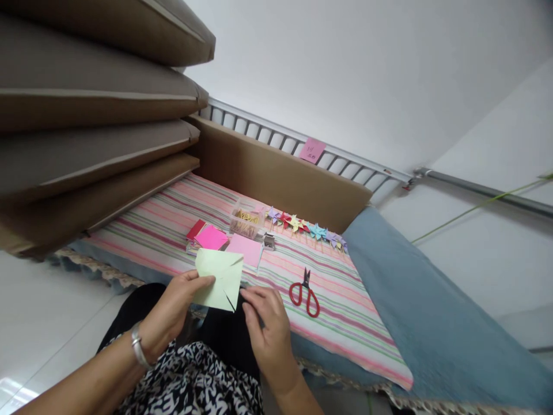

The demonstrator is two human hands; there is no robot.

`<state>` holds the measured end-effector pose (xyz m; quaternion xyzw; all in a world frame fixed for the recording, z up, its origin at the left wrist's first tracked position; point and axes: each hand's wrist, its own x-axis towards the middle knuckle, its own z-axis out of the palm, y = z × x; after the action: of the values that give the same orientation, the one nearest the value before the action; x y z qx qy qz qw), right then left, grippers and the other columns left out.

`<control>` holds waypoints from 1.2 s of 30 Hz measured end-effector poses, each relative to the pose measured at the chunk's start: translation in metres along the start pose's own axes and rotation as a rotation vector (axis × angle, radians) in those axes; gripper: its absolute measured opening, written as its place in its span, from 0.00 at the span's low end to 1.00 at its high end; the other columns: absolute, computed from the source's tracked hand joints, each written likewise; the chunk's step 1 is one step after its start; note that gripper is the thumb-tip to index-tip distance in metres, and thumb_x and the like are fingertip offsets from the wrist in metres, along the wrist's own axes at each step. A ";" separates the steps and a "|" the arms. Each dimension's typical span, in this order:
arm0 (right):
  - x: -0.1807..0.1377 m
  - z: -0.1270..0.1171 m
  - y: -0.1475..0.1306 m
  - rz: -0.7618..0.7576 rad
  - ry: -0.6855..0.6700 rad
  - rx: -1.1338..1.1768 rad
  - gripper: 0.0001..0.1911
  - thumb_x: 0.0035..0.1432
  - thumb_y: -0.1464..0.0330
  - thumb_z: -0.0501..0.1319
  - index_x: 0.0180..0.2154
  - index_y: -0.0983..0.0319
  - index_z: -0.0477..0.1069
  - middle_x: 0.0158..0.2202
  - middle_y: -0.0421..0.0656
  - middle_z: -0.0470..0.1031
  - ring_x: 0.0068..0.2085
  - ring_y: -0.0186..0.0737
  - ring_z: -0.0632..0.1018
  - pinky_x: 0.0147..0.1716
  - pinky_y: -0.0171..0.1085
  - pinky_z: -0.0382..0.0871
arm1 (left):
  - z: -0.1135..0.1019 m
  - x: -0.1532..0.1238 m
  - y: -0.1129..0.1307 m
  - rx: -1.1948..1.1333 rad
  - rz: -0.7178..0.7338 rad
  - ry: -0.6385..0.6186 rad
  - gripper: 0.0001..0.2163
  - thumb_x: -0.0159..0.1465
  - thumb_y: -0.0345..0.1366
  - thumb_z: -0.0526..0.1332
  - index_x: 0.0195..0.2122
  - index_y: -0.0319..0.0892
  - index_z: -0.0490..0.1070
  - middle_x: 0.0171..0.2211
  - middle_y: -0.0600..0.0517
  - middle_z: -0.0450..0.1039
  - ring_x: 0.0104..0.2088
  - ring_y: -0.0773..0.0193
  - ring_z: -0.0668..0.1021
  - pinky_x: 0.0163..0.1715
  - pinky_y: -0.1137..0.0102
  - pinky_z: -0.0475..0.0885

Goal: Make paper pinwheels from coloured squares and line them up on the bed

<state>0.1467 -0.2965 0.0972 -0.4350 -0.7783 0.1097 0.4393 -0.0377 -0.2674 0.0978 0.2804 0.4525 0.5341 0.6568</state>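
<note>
A pale green square of paper [221,271] is pinched between the thumb and fingers of my left hand [179,297], in front of my lap. Slits run into the paper from its corners, and the one at the lower right gapes. My right hand [265,317] is beside the paper's right edge, fingers bent, thumb a little apart from the fingertips. Whether the fingertips touch the edge I cannot tell. Beyond the paper lie a pad of pink paper squares [245,249] and a stack of bright pink squares [211,237]. Red-handled scissors [306,293] lie to the right, blades pointing away.
A clear box [247,220] of small yellowish pieces stands behind the pads, with a small metal object [269,241] near it. Several paper pinwheels [317,231] line the back. A striped cloth [341,314] covers the surface. Big brown cushions [99,109] are stacked at left.
</note>
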 end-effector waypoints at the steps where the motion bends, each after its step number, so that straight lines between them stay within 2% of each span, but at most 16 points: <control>1: -0.003 -0.002 -0.002 -0.049 -0.025 -0.052 0.16 0.60 0.75 0.55 0.47 0.56 0.72 0.47 0.47 0.72 0.50 0.45 0.71 0.50 0.47 0.67 | 0.000 0.001 -0.001 0.000 -0.007 -0.004 0.12 0.48 0.36 0.69 0.30 0.34 0.77 0.24 0.46 0.79 0.23 0.62 0.76 0.25 0.72 0.68; 5: -0.007 0.000 -0.007 -0.140 -0.116 -0.204 0.20 0.56 0.79 0.55 0.48 0.56 0.71 0.59 0.48 0.62 0.61 0.50 0.61 0.57 0.55 0.60 | 0.003 0.001 -0.001 0.009 -0.026 -0.025 0.12 0.47 0.35 0.68 0.32 0.33 0.77 0.24 0.46 0.79 0.22 0.63 0.76 0.25 0.72 0.68; 8: -0.008 0.004 -0.007 -0.129 -0.208 -0.267 0.28 0.52 0.84 0.52 0.51 0.57 0.67 0.66 0.47 0.50 0.66 0.51 0.51 0.60 0.58 0.55 | 0.003 0.000 0.000 0.020 -0.029 -0.037 0.13 0.46 0.35 0.68 0.32 0.33 0.78 0.25 0.45 0.80 0.24 0.61 0.77 0.27 0.70 0.68; 10: -0.009 0.008 -0.006 -0.114 -0.246 -0.294 0.28 0.50 0.84 0.52 0.51 0.59 0.66 0.67 0.48 0.45 0.67 0.52 0.48 0.60 0.59 0.54 | 0.001 0.000 0.000 0.032 -0.026 -0.035 0.13 0.46 0.36 0.68 0.32 0.33 0.78 0.25 0.45 0.80 0.23 0.60 0.77 0.27 0.69 0.68; 12: -0.009 0.011 -0.007 -0.096 -0.239 -0.308 0.22 0.52 0.82 0.53 0.48 0.61 0.68 0.67 0.50 0.45 0.67 0.53 0.48 0.60 0.59 0.55 | 0.000 0.001 -0.001 0.042 -0.028 -0.025 0.13 0.46 0.36 0.68 0.31 0.33 0.78 0.24 0.45 0.79 0.24 0.59 0.77 0.26 0.69 0.68; 16: -0.007 0.016 -0.010 -0.056 -0.180 -0.315 0.09 0.57 0.78 0.54 0.37 0.62 0.69 0.64 0.52 0.53 0.66 0.52 0.52 0.59 0.58 0.57 | 0.000 0.004 -0.005 0.068 -0.027 -0.001 0.12 0.45 0.36 0.68 0.29 0.34 0.78 0.23 0.46 0.79 0.23 0.59 0.77 0.26 0.69 0.67; 19: -0.006 0.017 -0.011 -0.050 -0.152 -0.305 0.08 0.58 0.77 0.54 0.35 0.61 0.70 0.63 0.52 0.57 0.65 0.51 0.54 0.59 0.57 0.58 | 0.000 0.005 -0.007 0.103 -0.007 0.006 0.12 0.45 0.36 0.68 0.30 0.34 0.78 0.22 0.47 0.79 0.23 0.60 0.76 0.25 0.70 0.67; 21: -0.008 0.016 -0.011 -0.046 -0.148 -0.299 0.08 0.57 0.77 0.56 0.38 0.61 0.70 0.64 0.51 0.55 0.65 0.52 0.53 0.60 0.57 0.57 | 0.000 0.005 -0.007 0.125 -0.005 0.009 0.12 0.46 0.36 0.68 0.31 0.34 0.77 0.22 0.47 0.79 0.23 0.60 0.76 0.25 0.70 0.67; 26: -0.014 0.018 -0.007 -0.033 -0.183 -0.324 0.20 0.52 0.77 0.62 0.48 0.61 0.67 0.66 0.52 0.48 0.66 0.55 0.50 0.60 0.58 0.55 | 0.000 0.006 -0.006 0.134 -0.010 -0.006 0.13 0.47 0.35 0.66 0.33 0.33 0.77 0.23 0.47 0.79 0.23 0.61 0.76 0.25 0.71 0.67; 31: -0.014 0.025 -0.001 -0.091 -0.085 -0.332 0.16 0.53 0.82 0.54 0.42 0.62 0.69 0.65 0.51 0.52 0.65 0.52 0.52 0.60 0.57 0.55 | -0.001 0.006 -0.009 0.135 -0.035 -0.024 0.13 0.47 0.36 0.67 0.32 0.33 0.76 0.23 0.47 0.79 0.23 0.60 0.77 0.25 0.71 0.67; 36: -0.016 0.024 0.000 -0.149 -0.048 -0.298 0.13 0.55 0.81 0.54 0.37 0.62 0.71 0.62 0.52 0.58 0.64 0.51 0.57 0.59 0.56 0.57 | -0.004 0.007 -0.011 0.138 -0.042 -0.023 0.14 0.46 0.37 0.68 0.32 0.34 0.76 0.23 0.47 0.79 0.23 0.60 0.77 0.26 0.70 0.68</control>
<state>0.1319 -0.3042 0.0738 -0.4339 -0.8261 -0.0295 0.3582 -0.0362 -0.2643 0.0852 0.3215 0.4866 0.4844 0.6520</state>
